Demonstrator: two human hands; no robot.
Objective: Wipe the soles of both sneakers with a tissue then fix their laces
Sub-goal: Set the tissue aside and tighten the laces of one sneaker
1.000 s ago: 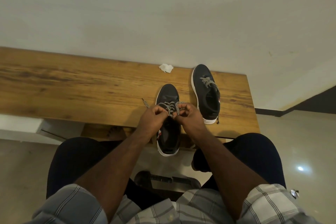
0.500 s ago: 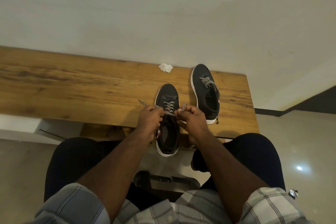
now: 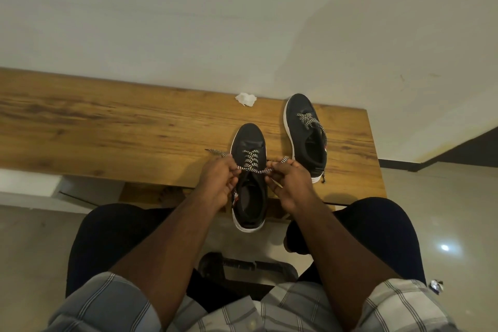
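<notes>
Two black sneakers with white soles are seen on a wooden bench top (image 3: 107, 129) that runs across the middle of the frame below a pale wall. The near sneaker (image 3: 249, 205) lies at the centre, its heel overhanging the front edge of the bench, and its black-and-white patterned lace (image 3: 252, 168) is stretched taut across the tongue between both hands. One end of the lace is pinched in the curled fingers of the left hand (image 3: 218, 183), with its loose tip sticking out to the left; the other end is pinched by the right hand (image 3: 289, 183), just right of centre. The second sneaker (image 3: 305, 135) stands apart, up and to the right, its lace loose. A crumpled white tissue (image 3: 245, 99) lies by the wall, above the near sneaker.
</notes>
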